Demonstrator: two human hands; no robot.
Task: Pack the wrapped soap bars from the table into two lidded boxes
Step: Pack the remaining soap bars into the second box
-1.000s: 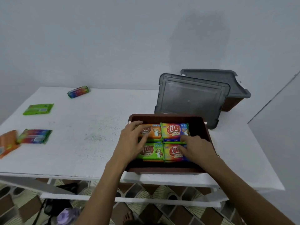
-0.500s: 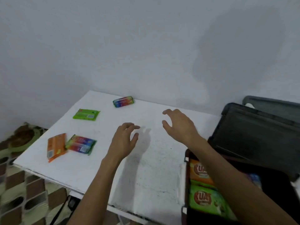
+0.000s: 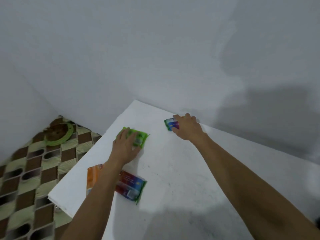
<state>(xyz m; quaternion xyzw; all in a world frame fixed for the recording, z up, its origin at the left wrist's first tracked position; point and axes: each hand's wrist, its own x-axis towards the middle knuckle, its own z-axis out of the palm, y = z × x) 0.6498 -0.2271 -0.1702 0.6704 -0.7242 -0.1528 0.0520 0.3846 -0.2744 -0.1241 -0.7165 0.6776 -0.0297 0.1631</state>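
Note:
My left hand (image 3: 125, 148) lies over a green wrapped soap bar (image 3: 141, 138) near the table's far left edge, fingers across its top and thumb at its near edge. My right hand (image 3: 187, 128) grips a multicoloured soap bar (image 3: 170, 124) by the back edge next to the wall, fingers over its far side and thumb on the near side. An orange soap bar (image 3: 92, 178) and another multicoloured soap bar (image 3: 132, 187) lie on the white table (image 3: 173, 170) under my left forearm. Neither box is in view.
The table's left corner (image 3: 52, 196) drops off to a patterned tiled floor (image 3: 26, 170). A green ring with a brown thing inside it (image 3: 58, 133) lies on the floor in the corner. Grey walls close off the back.
My view swung left, away from the brown box of soap bars. Both hands left the box, crossed the table, and came down on the green bar and the far multicoloured bar.

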